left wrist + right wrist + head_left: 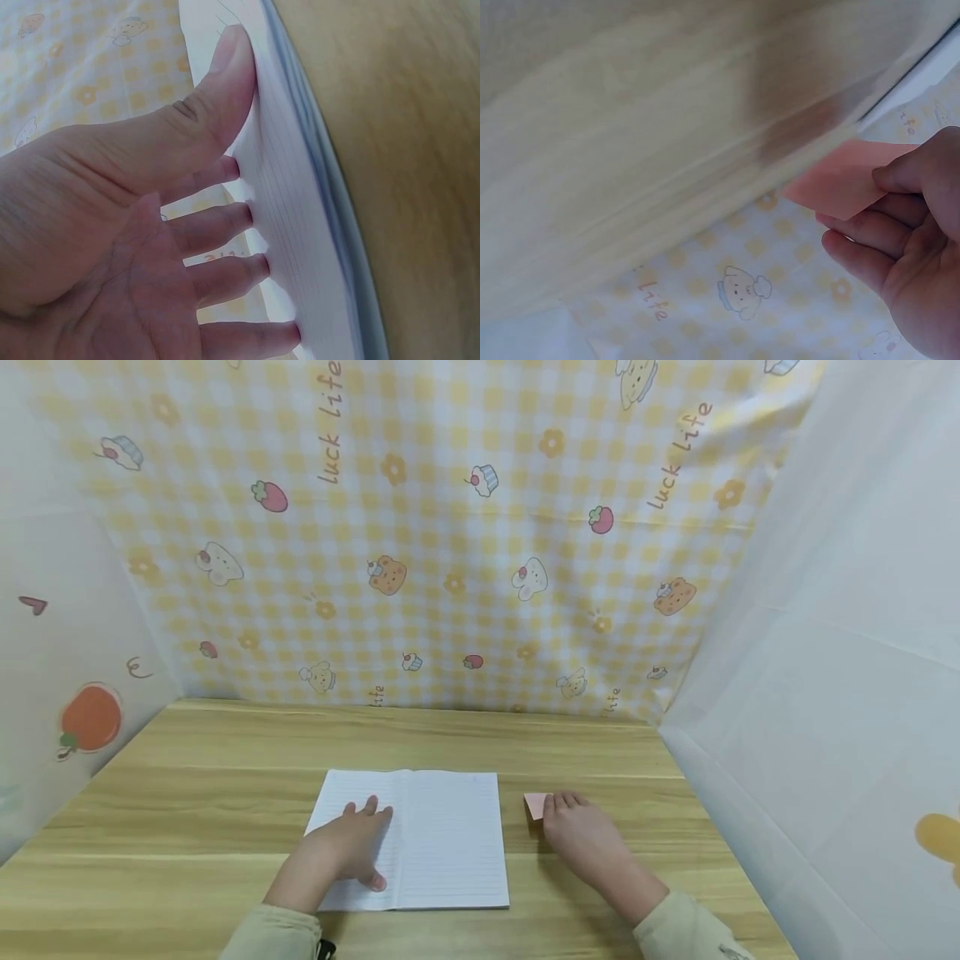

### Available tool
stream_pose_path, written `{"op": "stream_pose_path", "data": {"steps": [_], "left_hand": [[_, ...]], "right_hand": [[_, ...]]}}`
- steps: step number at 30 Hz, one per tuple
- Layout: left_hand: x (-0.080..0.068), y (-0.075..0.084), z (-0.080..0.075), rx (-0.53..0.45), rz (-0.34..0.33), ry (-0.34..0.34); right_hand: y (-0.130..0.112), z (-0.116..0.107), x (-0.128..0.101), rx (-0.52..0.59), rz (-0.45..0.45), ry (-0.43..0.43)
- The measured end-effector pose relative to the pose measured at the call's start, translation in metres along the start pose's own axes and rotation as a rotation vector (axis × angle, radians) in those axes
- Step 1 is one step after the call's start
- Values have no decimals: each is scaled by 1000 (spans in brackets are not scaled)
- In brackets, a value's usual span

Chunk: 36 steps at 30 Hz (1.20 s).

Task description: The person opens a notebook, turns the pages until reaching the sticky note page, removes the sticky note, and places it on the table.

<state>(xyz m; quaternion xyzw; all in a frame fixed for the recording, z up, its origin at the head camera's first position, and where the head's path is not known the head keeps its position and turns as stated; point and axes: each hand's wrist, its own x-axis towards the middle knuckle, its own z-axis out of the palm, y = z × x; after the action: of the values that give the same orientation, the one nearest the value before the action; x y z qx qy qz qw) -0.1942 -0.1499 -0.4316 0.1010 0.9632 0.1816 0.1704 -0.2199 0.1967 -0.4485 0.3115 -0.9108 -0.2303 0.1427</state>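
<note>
An open lined notebook lies on the wooden table. My left hand rests flat on its left page, fingers straight; in the left wrist view the fingertips and thumb press against the page. To the right of the notebook, my right hand holds a small pink slip of paper at the table surface. The right wrist view shows the thumb and fingers pinching the pink slip by one end.
A yellow checked cloth with cartoon prints hangs behind the table. White sheets close in the left side and the right side. The table's far part and left part are bare wood.
</note>
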Motion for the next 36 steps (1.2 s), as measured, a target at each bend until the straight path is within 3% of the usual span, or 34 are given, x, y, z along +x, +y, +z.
{"op": "stream_pose_path", "data": {"steps": [21, 36], "left_hand": [[4, -4, 4, -8, 2, -1], [4, -4, 4, 7, 3, 2]], "right_hand": [[-1, 9, 4, 33, 19, -101], [-5, 11, 2, 103, 17, -85]]}}
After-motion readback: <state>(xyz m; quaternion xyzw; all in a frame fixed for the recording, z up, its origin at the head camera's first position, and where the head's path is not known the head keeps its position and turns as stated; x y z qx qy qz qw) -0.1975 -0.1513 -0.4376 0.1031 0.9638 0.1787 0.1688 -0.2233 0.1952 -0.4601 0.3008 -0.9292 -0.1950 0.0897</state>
